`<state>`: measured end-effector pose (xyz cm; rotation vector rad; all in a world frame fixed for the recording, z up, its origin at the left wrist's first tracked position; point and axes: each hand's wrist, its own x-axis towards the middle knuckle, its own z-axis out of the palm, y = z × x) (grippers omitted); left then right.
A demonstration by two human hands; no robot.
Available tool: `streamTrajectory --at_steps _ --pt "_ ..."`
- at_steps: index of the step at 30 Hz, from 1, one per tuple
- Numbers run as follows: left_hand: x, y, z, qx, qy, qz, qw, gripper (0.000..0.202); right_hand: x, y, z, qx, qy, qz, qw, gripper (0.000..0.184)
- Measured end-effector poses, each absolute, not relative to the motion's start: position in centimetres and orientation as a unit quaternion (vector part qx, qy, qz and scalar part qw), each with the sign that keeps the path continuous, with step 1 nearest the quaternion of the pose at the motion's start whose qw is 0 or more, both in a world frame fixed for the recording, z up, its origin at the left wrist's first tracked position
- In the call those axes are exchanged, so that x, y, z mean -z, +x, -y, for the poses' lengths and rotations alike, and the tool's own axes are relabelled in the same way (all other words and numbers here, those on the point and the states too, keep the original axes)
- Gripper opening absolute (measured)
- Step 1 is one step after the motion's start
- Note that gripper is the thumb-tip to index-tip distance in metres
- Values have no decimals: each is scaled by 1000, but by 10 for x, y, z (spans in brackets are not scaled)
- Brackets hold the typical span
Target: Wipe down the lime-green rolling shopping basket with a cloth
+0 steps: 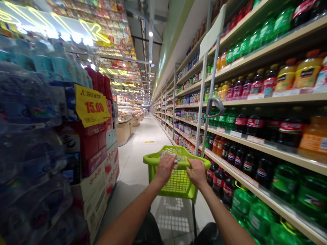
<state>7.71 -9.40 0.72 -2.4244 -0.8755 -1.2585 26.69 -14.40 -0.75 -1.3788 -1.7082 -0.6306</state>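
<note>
A bright green shopping cart (176, 185) with a lattice basket stands straight ahead of me in the aisle. My left hand (165, 167) is closed over its handle bar, left of the middle. A pale, knobbly item, too small to name, shows beside the fingers of that hand. On the right part of the same bar, my right hand (197, 172) is wrapped with its thumb on the near side. What lies inside the basket is hidden from this angle.
Drink shelves (255, 136) run close along the cart's right side. Wrapped bottle packs (28, 136) and stacked cartons (97, 183) with a yellow price sign (91, 106) crowd the left. A pale tiled floor (143, 132) stretches ahead past a wooden display counter (124, 132).
</note>
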Motion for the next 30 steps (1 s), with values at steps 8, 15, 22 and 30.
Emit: streamTrajectory --at_steps 8,15,22,30 --pt "-20 37 77 443 -781 427 112 27 6 268 147 249 -553 678 415 36" --pt "-11 116 109 409 -867 237 158 29 8 264 146 250 -548 687 407 40" --pt "-18 47 85 439 -809 378 103 32 12 269 149 253 -560 672 413 41" --pt "-33 123 121 405 -880 247 33 28 16 272 144 271 -555 678 398 46"
